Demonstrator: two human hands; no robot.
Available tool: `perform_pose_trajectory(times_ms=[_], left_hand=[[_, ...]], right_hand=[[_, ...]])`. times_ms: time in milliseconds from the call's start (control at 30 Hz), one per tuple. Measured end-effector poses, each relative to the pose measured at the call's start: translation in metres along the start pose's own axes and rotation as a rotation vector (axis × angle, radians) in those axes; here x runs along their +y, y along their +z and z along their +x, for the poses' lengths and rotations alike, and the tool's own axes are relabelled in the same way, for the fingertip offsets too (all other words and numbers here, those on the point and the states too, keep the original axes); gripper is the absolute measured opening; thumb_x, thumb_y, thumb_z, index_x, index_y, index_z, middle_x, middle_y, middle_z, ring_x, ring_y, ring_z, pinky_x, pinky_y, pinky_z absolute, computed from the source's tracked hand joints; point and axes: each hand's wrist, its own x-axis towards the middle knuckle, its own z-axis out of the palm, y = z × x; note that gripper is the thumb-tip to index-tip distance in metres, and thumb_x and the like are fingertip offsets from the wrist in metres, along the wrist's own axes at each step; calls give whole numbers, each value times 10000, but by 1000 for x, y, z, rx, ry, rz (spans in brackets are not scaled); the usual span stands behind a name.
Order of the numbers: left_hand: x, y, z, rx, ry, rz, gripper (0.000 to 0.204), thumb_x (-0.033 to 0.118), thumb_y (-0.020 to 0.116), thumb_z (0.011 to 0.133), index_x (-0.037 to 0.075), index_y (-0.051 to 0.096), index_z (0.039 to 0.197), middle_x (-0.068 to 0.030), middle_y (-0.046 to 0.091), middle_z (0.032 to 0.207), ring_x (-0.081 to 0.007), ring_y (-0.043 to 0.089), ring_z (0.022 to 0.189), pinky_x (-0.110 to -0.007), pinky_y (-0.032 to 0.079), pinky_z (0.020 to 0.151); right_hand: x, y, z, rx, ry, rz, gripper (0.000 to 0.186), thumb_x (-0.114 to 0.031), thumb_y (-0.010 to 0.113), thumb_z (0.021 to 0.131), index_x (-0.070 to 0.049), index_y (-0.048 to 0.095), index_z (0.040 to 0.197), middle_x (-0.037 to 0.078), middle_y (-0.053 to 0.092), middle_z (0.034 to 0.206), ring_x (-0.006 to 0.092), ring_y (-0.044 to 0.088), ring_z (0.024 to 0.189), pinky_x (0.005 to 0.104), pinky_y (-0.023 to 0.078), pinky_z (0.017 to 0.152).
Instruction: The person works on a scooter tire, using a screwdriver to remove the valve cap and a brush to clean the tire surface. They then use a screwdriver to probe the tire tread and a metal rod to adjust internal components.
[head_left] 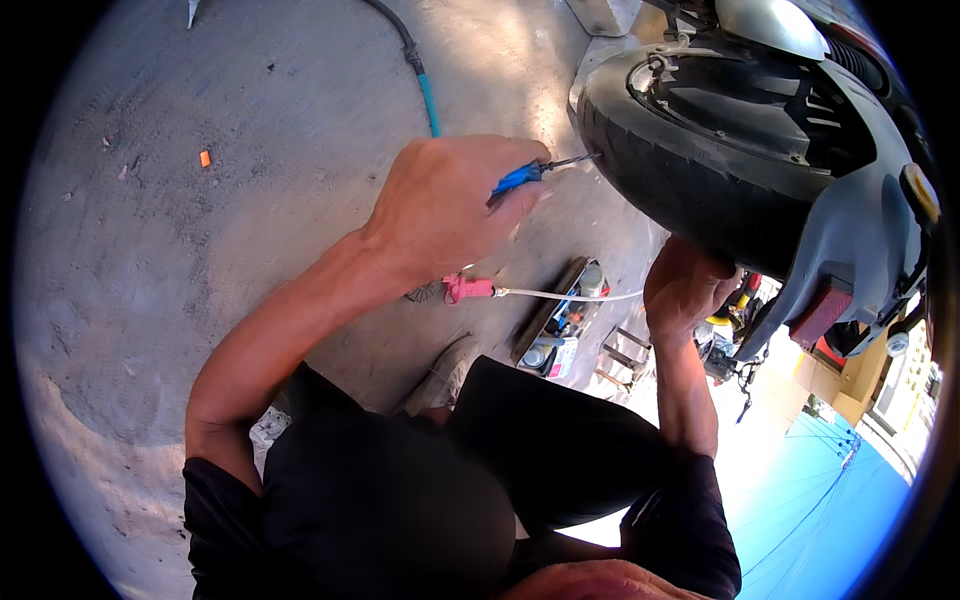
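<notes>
My left hand point(450, 200) is closed on a blue-handled tool point(515, 182) with a thin dark metal shaft, its tip at or very near the tread of a black tyre point(640, 170). The tyre is on a grey two-wheeled vehicle's wheel, under a grey fender point(855, 225) with a red reflector point(820, 312). My right hand point(685, 285) is curled against the tyre's lower side, its fingertips partly hidden.
Below my left hand lies a pink air tool point(468, 289) with a pale hose. A tray of small items point(530, 340) sits beside my shoe point(440, 375). A black-and-teal hose point(428, 100) and an orange scrap point(205, 158) lie on the concrete floor point(150, 250).
</notes>
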Motion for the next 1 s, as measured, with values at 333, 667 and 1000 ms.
perform_pose_trajectory(times_ms=[333,667,1000], left_hand=[[36,-37,25,-394,-669,-1084,307,183,669,1006,-45,692,1211,-35,586,674,-83,534,511,-249,394,435],[82,-18,22,-94,40,541,537,264,796,871,83,619,1344,-78,722,837,-240,713,671,-342,533,562],[-1,-17,-30,-6,-155,44,907,425,857,813,117,439,1555,-127,567,1485,-293,539,1354,-448,458,1115]], right_hand=[[-12,2,-8,93,194,44,348,-77,721,990,-45,602,1316,87,636,1415,207,590,1313,432,399,1185],[-16,-17,-8,-28,83,-502,487,-154,693,1024,-48,502,1459,89,557,1482,213,551,1345,439,446,1157],[-24,23,13,17,379,-272,452,-61,764,963,-34,583,1377,68,689,1297,194,632,1211,380,459,1103]])
